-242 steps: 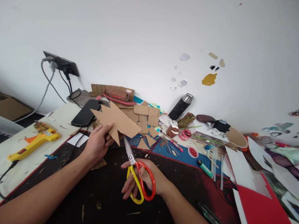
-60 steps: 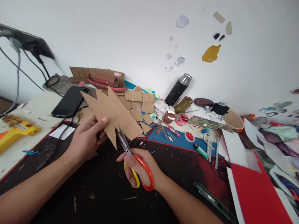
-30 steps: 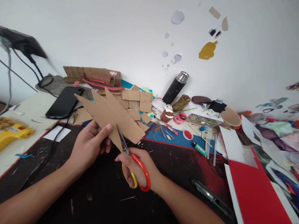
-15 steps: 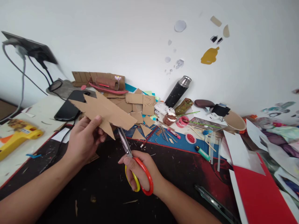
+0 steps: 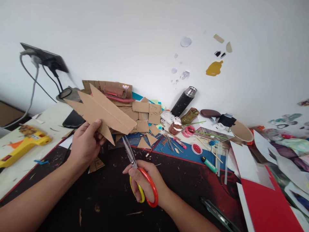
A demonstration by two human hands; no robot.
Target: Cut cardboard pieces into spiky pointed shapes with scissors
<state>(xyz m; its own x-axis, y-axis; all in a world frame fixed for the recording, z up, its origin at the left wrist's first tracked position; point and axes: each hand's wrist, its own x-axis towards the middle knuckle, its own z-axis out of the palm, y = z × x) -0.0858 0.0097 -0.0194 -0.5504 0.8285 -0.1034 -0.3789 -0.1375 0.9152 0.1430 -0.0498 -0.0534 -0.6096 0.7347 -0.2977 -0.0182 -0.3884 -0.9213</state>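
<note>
My left hand (image 5: 85,141) pinches a flat piece of brown cardboard (image 5: 106,111) by its lower edge, thumb on top. Jagged points run along the piece's left end, and its right end is cut straight. My right hand (image 5: 147,177) grips scissors (image 5: 131,154) by their red and yellow handles. The blades look nearly closed and point up at the cardboard, a small gap away from it. Small cardboard triangles (image 5: 143,143) lie on the blue mat behind the scissors. Another cardboard scrap (image 5: 96,165) rests on the dark table below my left hand.
A yellow glue gun (image 5: 26,145) and a black phone (image 5: 73,119) lie at the left. A model boat (image 5: 118,96) and cardboard pieces stand at the back. Beyond the mat are a black flask (image 5: 183,101) and paint pots (image 5: 188,131). A box cutter (image 5: 218,214) lies at the front right.
The cardboard has moved left, away from the scissors, which were at its lower edge and now stand clear of it. The view has tilted up slightly, so the background sits lower.
</note>
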